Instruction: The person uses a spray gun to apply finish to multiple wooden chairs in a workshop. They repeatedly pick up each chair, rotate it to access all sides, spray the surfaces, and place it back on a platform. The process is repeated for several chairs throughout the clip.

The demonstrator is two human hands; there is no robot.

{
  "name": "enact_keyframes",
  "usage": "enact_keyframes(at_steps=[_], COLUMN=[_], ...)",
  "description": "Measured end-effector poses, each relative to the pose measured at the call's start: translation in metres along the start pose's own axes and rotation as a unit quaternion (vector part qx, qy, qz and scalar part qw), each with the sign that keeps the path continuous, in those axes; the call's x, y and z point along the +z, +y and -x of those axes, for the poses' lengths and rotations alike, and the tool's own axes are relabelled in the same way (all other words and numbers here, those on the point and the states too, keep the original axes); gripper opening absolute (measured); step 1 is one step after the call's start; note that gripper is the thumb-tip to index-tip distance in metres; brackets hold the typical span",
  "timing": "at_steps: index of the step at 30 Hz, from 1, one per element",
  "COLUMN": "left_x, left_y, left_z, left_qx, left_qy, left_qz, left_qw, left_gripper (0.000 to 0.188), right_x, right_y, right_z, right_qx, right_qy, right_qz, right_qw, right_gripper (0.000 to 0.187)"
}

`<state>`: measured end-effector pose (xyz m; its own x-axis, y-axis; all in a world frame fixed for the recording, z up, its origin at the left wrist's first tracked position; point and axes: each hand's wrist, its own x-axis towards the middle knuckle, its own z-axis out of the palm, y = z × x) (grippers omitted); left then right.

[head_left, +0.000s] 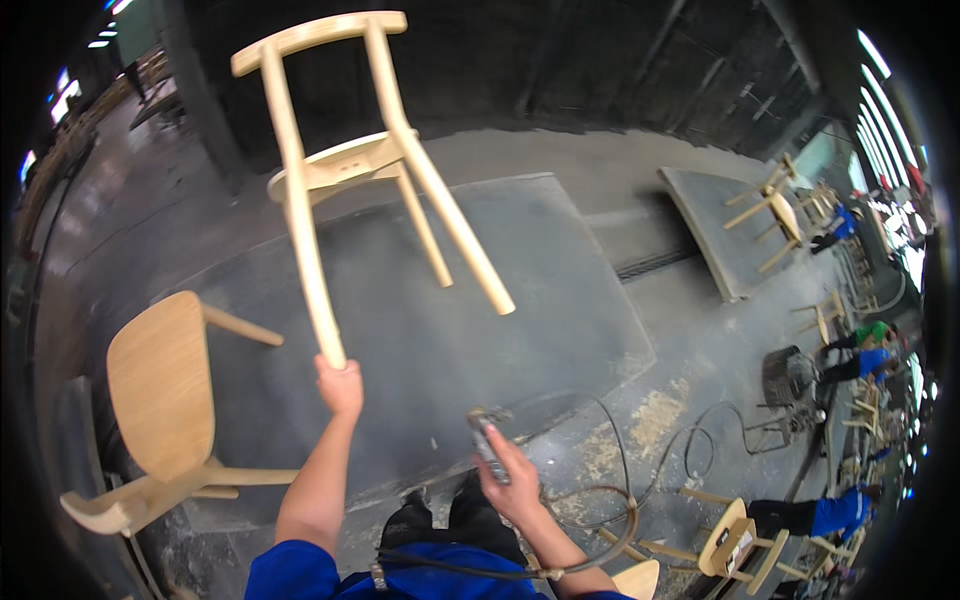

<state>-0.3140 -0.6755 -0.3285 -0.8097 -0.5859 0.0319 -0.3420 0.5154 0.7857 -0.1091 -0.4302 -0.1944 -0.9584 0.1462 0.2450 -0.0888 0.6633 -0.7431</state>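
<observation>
A pale wooden chair (350,160) with a curved back rail is tilted over the dark work table (540,250), its legs pointing toward me. My left hand (340,388) is closed around the end of its nearest left leg. Lower and to the right, my right hand (512,482) grips a small metal air sander (488,450), slightly blurred, above the table's near edge. The sander is apart from the chair. A hose (480,570) passes across my front near the right forearm.
Another pale chair (165,390) lies tipped at the left. Sawdust (655,420) and looping hoses (690,450) cover floor at the right. Farther right are a second table (700,220) with a chair, a dark fan-like machine (790,375), more chairs (735,540) and people in blue (840,512).
</observation>
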Motion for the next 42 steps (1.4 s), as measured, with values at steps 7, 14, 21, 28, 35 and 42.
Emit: enact_keyframes(at_steps=[7, 14, 21, 28, 35, 42], left_x=[0.023, 0.031, 0.046, 0.057, 0.080, 0.053], left_y=[-0.004, -0.002, 0.001, 0.019, 0.002, 0.022], left_z=[0.005, 0.020, 0.062, 0.080, 0.082, 0.085], left_qx=[-0.004, 0.000, -0.145, -0.142, -0.049, -0.097], left_qy=[-0.039, -0.047, -0.122, -0.216, -0.187, -0.214], left_qz=[0.017, 0.013, 0.101, 0.196, 0.178, 0.200], left_qw=[0.999, 0.999, 0.977, 0.946, 0.965, 0.951], left_gripper=[0.045, 0.045, 0.040, 0.043, 0.045, 0.053], right_x=[-0.027, -0.067, -0.062, -0.021, 0.052, 0.045], right_y=[-0.030, -0.084, -0.139, -0.178, -0.175, -0.169], right_z=[-0.067, -0.067, -0.097, -0.147, -0.164, -0.152], right_qx=[0.012, 0.028, -0.139, -0.321, -0.149, -0.068], right_qy=[-0.029, -0.115, -0.256, -0.216, -0.274, -0.320], right_qz=[-0.090, -0.164, -0.099, 0.083, 0.121, 0.026], right_qw=[0.995, 0.979, 0.951, 0.918, 0.942, 0.945], right_gripper=[0.065, 0.063, 0.068, 0.081, 0.058, 0.052])
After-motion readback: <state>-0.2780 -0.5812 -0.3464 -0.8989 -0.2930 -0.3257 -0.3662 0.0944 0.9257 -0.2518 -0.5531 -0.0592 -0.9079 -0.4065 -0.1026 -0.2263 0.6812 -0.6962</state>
